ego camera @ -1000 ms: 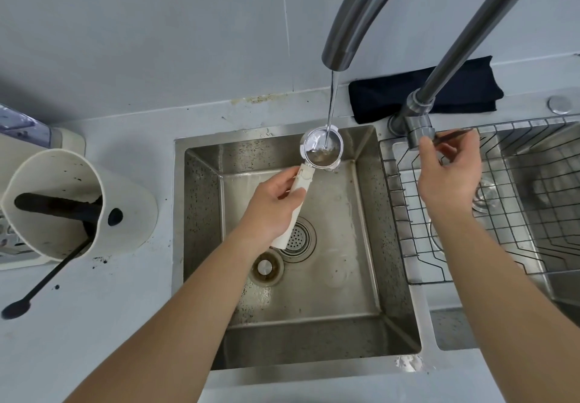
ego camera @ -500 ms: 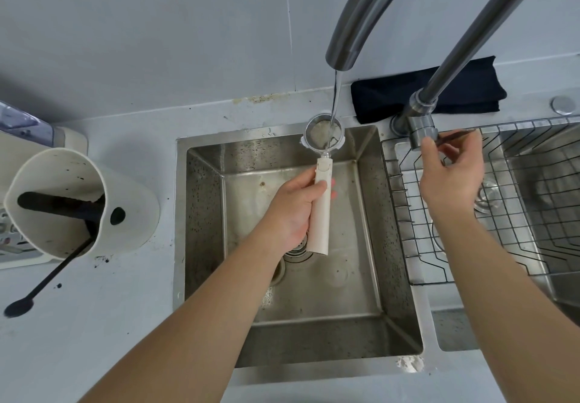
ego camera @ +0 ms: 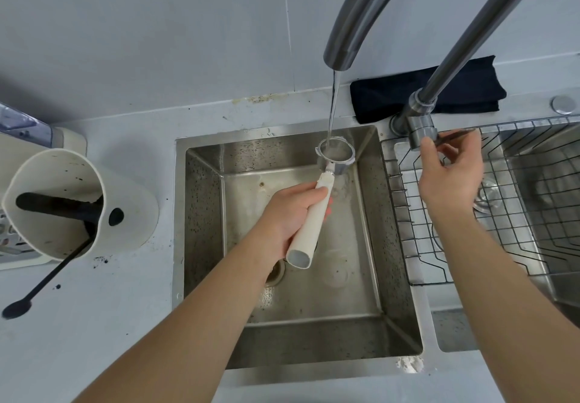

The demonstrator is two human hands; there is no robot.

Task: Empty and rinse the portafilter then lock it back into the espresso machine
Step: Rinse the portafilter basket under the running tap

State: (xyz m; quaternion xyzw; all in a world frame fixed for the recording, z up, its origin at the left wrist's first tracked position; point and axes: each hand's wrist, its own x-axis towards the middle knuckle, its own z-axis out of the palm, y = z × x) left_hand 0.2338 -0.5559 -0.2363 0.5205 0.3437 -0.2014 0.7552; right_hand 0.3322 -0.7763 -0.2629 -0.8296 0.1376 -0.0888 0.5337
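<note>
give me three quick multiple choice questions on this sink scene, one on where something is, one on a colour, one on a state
1. Where is the portafilter basket?
A. under the water stream
B. on the wire rack
C. inside the white jug

2. What colour is the cloth behind the sink?
A. white
B. dark navy
C. red

3. What is the tap doing?
A. off and dry
B. running
C. lying in the sink

Answers:
1 A, the stream falls straight into the basket, held over the sink by the left hand.
2 B, the folded cloth on the back ledge is dark navy, near black.
3 B, water pours from the spout while the right hand is at the lever.
</note>
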